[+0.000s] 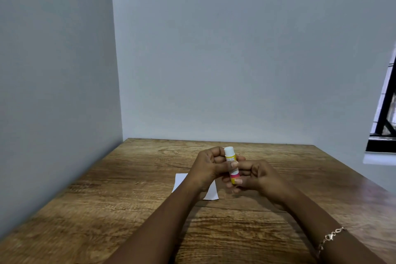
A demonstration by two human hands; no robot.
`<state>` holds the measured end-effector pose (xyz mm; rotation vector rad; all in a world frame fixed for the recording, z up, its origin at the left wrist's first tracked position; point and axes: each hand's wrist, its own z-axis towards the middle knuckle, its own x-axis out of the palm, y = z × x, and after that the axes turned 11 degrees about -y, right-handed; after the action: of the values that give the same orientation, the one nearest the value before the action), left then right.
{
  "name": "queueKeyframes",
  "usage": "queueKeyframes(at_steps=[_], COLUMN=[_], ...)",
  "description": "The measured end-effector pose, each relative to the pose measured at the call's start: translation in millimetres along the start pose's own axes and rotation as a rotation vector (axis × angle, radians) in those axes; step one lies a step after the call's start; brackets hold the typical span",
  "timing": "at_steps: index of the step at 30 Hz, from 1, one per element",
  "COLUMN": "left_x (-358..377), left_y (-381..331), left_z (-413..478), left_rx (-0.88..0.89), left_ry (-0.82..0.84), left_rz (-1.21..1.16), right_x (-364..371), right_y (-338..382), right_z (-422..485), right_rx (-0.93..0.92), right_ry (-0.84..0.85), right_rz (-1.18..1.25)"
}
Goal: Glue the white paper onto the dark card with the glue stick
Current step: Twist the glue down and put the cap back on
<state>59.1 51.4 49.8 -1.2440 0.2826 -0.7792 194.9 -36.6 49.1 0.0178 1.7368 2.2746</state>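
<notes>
Glue stick [231, 165] is showing white on top, yellow and pink bands below (lettering blurred); paper [181, 181] is showing white, table [128, 199] running brown wood-grain.

Just below the centre of the frame, a glue stick [231, 165]: short tube, white cap on top, yellow body with a pink band low down and a yellow base. Stands almost upright in the air, top leaning slightly to the left. Is gripped at the upper part by the curled fingers of the left hand [206, 167] and pinched at the lower end between thumb and fingers of the right hand [256, 174]. Down and to the left of it, white paper [180, 180]: small plain sheet, lying flat on the wooden table [128, 199], middle hidden behind the left wrist, one corner showing at the right
</notes>
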Motion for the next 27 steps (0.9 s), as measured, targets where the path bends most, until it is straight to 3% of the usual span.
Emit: queueKeyframes(at_steps=[8,14,23,27], left_x=[2.7,-3.8,0.7,-3.0], left_y=[2.3,-0.6,2.8,0.5], left_z=[-1.0,2.0,0.7,2.3], left_rx=[0.008,-0.009,0.005,-0.015], left_ry=[-0.003,0.014,0.003,0.015], left_rz=[-0.023,-0.035,-0.044,-0.051], right_x=[15.4,2.5,11.8,6.4], right_y=[0.6,-1.3,-4.1,-6.5], right_z=[-0.8,0.0,2.7,2.8], right_rx=[-0.161,-0.051,-0.149,-0.065], right_ry=[-0.103,-0.022,-0.126,-0.035], right_rz=[-0.153,-0.030,-0.159,-0.047])
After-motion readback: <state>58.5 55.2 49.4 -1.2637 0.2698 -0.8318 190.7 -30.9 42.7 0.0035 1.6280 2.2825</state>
